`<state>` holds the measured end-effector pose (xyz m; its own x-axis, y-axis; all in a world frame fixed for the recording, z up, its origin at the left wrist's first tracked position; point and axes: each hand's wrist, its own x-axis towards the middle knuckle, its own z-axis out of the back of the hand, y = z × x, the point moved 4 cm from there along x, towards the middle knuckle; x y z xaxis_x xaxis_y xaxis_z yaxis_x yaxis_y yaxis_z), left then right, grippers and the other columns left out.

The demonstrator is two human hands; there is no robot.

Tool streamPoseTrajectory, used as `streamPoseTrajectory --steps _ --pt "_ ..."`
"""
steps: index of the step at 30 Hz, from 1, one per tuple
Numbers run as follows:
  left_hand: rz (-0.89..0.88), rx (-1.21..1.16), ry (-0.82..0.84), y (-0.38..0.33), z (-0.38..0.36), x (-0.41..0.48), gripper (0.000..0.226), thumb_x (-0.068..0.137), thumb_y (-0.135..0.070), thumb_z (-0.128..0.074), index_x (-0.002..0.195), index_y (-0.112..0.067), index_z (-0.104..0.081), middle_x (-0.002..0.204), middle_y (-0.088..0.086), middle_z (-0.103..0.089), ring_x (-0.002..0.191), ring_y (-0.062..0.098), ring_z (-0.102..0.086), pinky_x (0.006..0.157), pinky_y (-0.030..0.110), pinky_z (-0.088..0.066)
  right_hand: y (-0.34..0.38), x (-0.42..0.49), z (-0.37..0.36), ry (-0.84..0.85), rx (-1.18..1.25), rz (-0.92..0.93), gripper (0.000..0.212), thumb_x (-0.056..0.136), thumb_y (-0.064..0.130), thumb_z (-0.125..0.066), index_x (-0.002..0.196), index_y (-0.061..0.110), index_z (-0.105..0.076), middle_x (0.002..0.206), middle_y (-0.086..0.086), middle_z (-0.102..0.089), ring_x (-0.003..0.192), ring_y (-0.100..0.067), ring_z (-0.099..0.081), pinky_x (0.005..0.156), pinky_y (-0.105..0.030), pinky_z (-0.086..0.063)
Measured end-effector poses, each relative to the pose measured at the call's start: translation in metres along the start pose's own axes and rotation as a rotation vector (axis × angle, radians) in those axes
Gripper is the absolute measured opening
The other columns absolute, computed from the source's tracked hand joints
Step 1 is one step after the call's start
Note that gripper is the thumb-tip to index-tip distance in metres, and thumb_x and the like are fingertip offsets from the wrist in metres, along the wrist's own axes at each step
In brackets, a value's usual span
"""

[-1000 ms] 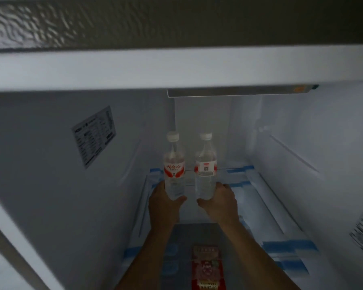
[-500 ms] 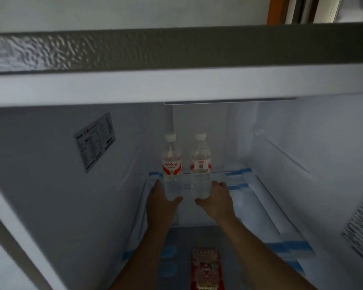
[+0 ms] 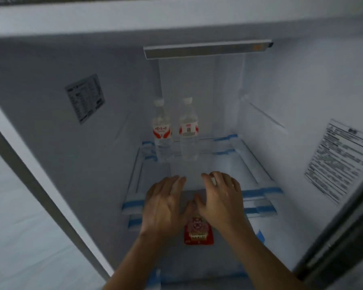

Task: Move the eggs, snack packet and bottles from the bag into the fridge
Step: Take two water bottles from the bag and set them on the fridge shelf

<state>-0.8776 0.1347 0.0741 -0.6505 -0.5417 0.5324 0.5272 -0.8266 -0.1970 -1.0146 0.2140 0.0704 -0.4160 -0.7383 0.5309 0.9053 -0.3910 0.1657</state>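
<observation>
Two clear water bottles with red-and-white labels stand upright side by side at the back of a glass fridge shelf [image 3: 247,164]: the left bottle [image 3: 161,130] and the right bottle [image 3: 188,128]. My left hand [image 3: 164,204] and my right hand [image 3: 220,199] hover in front of them, fingers spread, holding nothing and apart from the bottles. A red snack packet [image 3: 198,233] lies flat on a lower level, partly hidden under my hands. No eggs or bag are in view.
The fridge's white side walls carry printed stickers, one on the left wall [image 3: 85,98] and one on the right [image 3: 342,160]. Blue tape strips [image 3: 260,192] hold the shelf edges. A light bar [image 3: 205,50] runs across the top. The door frame [image 3: 36,181] slants down the left.
Both hands have let go of the two bottles and drawn back toward me. The bottles now stand on their own at the back of the shelf.
</observation>
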Motion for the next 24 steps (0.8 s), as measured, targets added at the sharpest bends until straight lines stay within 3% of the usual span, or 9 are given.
streamPoseTrajectory --steps 5,12,18,24 --pt "-0.047 0.064 0.031 -0.016 0.006 -0.035 0.060 0.079 -0.047 -0.056 0.129 -0.013 -0.060 0.125 0.008 -0.066 0.116 0.032 -0.061 0.097 0.047 -0.048 -0.003 -0.042 0.020 -0.002 -0.003 0.021 0.055 0.082 0.047 -0.056 0.126 0.014 -0.063 0.122 -0.011 -0.062 0.115 -0.032 -0.057 0.100 -0.050 -0.045" --pt "-0.092 0.044 0.076 -0.027 0.011 -0.065 0.061 0.083 -0.049 -0.054 0.133 -0.014 -0.058 0.131 0.007 -0.063 0.122 0.030 -0.057 0.102 0.047 -0.044 -0.013 -0.089 0.033 0.018 -0.018 0.012 0.058 0.086 0.052 -0.058 0.130 0.015 -0.061 0.126 -0.013 -0.061 0.117 -0.032 -0.057 0.099 -0.052 -0.045" --pt "-0.222 -0.056 0.143 -0.039 -0.005 -0.073 0.063 0.082 -0.055 -0.061 0.135 -0.022 -0.055 0.134 0.001 -0.060 0.123 0.024 -0.055 0.107 0.044 -0.040 -0.015 -0.131 0.041 0.009 -0.058 -0.120 0.055 0.091 0.055 -0.049 0.127 0.016 -0.064 0.124 -0.009 -0.063 0.116 -0.028 -0.058 0.097 -0.045 -0.047" --pt "-0.363 -0.209 0.224 -0.038 -0.014 -0.084 0.060 0.084 -0.052 -0.053 0.134 -0.020 -0.054 0.132 0.006 -0.061 0.121 0.028 -0.057 0.100 0.050 -0.046 0.006 -0.174 0.045 -0.009 -0.140 -0.326 0.051 0.083 0.047 -0.061 0.123 0.017 -0.064 0.117 -0.007 -0.064 0.109 -0.027 -0.061 0.093 -0.045 -0.050"
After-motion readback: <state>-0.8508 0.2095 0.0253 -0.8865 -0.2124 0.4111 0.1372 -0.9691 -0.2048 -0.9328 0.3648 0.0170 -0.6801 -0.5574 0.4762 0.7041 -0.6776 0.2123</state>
